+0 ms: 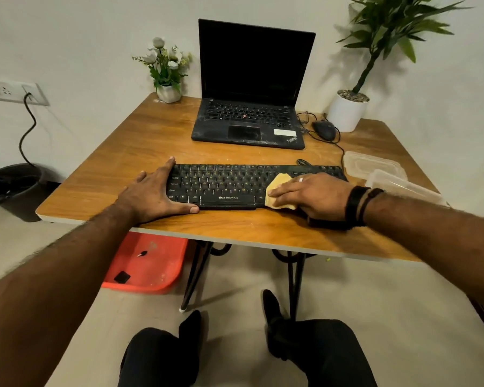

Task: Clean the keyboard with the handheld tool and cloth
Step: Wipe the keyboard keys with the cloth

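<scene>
Near the front edge of the wooden worktop [151, 141] lies a black keyboard [224, 182] with "ZEBRONICS" printed in white below its space bar. Of the two hands, the left hand [154, 191] is spread flat against the keyboard's left end, fingers along the far corner and thumb along the near edge. The right hand [310, 194] lies with straight fingers pressing a yellow cloth [280, 185] onto the keyboard's right part; a ring shows on one finger and dark bands circle the wrist.

Behind the keyboard stands an open black laptop [252, 88], screen dark, with "ThinkPad" at the corner of its dusty palm rest and a white sticker just beside it. A black wired mouse [324, 130] sits to its right. Two clear plastic containers [375, 166] rest at the worktop's right edge; their contents cannot be made out. A small white pot of white flowers [166, 68] stands at the back left, a white pot with a leafy plant [349, 107] at the back right.

Under the worktop lies an orange-red tray [148, 263] holding small dark items. A black bin [14, 188] stands by the pale wall, below a socket panel [14, 92] with a black cable.
</scene>
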